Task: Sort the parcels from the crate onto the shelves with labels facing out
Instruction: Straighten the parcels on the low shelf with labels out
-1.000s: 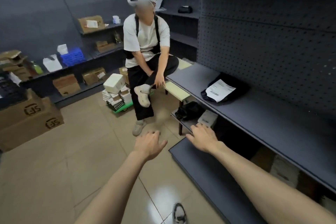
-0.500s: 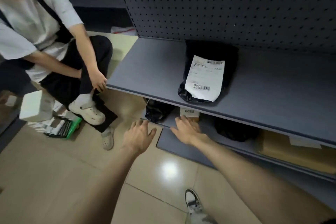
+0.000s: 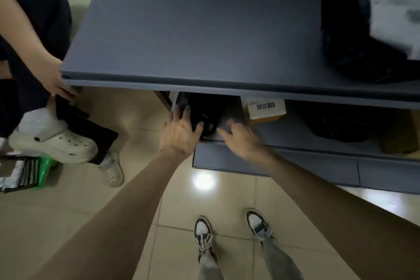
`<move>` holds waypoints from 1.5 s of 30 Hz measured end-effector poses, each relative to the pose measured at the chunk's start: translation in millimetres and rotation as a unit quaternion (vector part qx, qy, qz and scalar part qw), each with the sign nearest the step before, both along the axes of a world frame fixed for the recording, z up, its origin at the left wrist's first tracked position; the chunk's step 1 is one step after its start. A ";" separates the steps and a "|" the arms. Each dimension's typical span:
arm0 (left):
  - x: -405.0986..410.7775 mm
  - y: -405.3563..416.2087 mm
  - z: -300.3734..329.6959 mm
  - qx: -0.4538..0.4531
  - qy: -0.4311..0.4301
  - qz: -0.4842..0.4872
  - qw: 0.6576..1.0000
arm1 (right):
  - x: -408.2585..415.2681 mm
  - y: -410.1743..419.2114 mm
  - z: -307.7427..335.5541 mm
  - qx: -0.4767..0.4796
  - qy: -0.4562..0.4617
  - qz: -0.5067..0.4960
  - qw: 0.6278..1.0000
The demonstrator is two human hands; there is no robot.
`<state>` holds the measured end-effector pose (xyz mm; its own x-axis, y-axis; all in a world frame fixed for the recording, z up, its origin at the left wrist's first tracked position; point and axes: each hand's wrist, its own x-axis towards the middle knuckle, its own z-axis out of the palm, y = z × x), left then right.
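A black plastic-bag parcel (image 3: 210, 110) lies on the lower shelf (image 3: 295, 136), partly hidden under the grey upper shelf (image 3: 193, 29). My left hand (image 3: 179, 135) has its fingers spread, with fingertips and thumb against the bag's left side. My right hand (image 3: 241, 137), blurred, reaches with straight fingers just right of the bag and holds nothing. Beside it stands a small cardboard box (image 3: 264, 110) with its barcode label facing out. Another black bag parcel (image 3: 347, 36) with a white label lies on the upper shelf.
A seated person at the left rests a hand (image 3: 53, 78) on the upper shelf's corner, one white clog (image 3: 54, 141) raised. A stack of parcels (image 3: 27, 174) sits on the floor at the left. A further black bag (image 3: 336, 125) and a brown box (image 3: 400, 139) occupy the lower shelf.
My view has tipped down and closer to the shelves. Both hands have moved forward under the upper shelf to the black bag; the left now touches it.
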<state>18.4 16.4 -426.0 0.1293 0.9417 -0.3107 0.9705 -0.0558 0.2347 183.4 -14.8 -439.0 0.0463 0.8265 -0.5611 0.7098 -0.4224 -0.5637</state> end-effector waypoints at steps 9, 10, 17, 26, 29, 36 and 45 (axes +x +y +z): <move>-24.8 35.3 -55.0 -0.033 -0.100 -0.056 0.993 | -39.2 45.1 -46.5 0.029 0.091 -0.166 0.982; -26.3 34.1 -58.4 -0.033 -0.108 -0.056 0.992 | -42.3 44.2 -49.5 0.031 0.090 -0.173 0.980; -21.8 36.4 -45.7 -0.096 -0.208 0.021 0.973 | -54.5 25.1 -45.5 0.088 0.221 -0.269 0.933; 3.4 -1.3 -23.6 -0.174 -0.292 0.056 0.939 | -42.2 -13.6 -26.4 0.185 0.248 -0.384 0.870; 13.5 -2.6 -19.8 -0.181 -0.322 0.082 0.926 | -39.4 -15.0 -16.3 0.216 0.232 -0.391 0.864; -1.1 1.9 -18.4 -0.115 -0.399 0.082 0.906 | -45.0 -15.6 -4.6 0.260 0.234 -0.339 0.873; -40.0 19.6 -21.1 -0.022 -0.350 0.078 0.933 | -46.4 -5.3 -28.1 0.147 0.212 -0.332 0.907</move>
